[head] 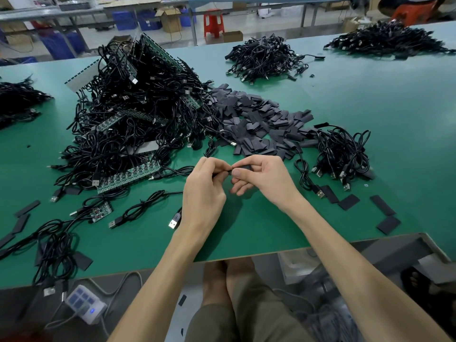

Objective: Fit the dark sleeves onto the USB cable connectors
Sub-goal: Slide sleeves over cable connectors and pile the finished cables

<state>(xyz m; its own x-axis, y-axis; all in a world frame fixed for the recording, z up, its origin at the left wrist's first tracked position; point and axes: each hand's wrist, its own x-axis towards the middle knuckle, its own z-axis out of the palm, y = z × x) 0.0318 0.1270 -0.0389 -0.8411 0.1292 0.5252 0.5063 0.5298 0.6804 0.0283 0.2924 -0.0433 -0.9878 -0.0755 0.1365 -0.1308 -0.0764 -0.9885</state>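
Both hands meet above the green table [259, 233], just in front of me. My left hand [206, 186] pinches the end of a black USB cable [209, 150] that trails back toward the big pile. My right hand [261, 176] holds a dark flat sleeve [243, 167] between thumb and fingers, its end touching the cable end at my left fingertips. The connector itself is hidden by my fingers. A heap of loose dark sleeves [259, 119] lies behind my hands.
A large tangle of black cables with green circuit boards [133, 114] fills the left centre. A smaller cable bundle [343, 154] lies to the right, with loose sleeves [385, 206] near it. More cable piles [266, 58] sit farther back. A power strip [85, 304] lies below the table edge.
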